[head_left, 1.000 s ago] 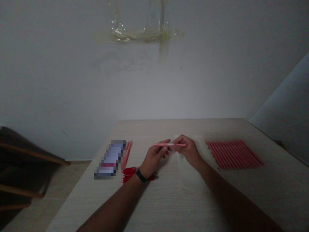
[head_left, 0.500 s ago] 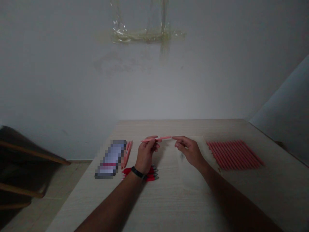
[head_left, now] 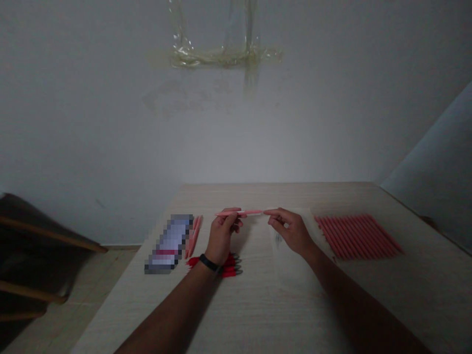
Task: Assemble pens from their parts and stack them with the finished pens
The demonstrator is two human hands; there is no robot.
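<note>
My left hand [head_left: 223, 233], with a dark band at the wrist, pinches a pink pen [head_left: 252, 213] and holds it level above the table. The tip of the pen points left. My right hand [head_left: 291, 231] reaches its index finger to the pen's right end and appears to touch it. The right thumb is apart from that finger, and nothing is gripped there. Below my left wrist lies a small pile of red pieces [head_left: 230, 271] with grey ends, partly hidden by the forearm. A thin translucent sheet or bag [head_left: 295, 273] is beneath my right hand.
A row of many pink pens [head_left: 359, 237] lies side by side at the right of the table [head_left: 239, 319]. To the left, a few pink pens [head_left: 195, 236] lie beside a pixelated phone-like device [head_left: 169, 243]. The wall [head_left: 236, 137] stands behind the table.
Almost nothing differs. Both hands keep their hold and position at the pen, with only a very slight shift.
</note>
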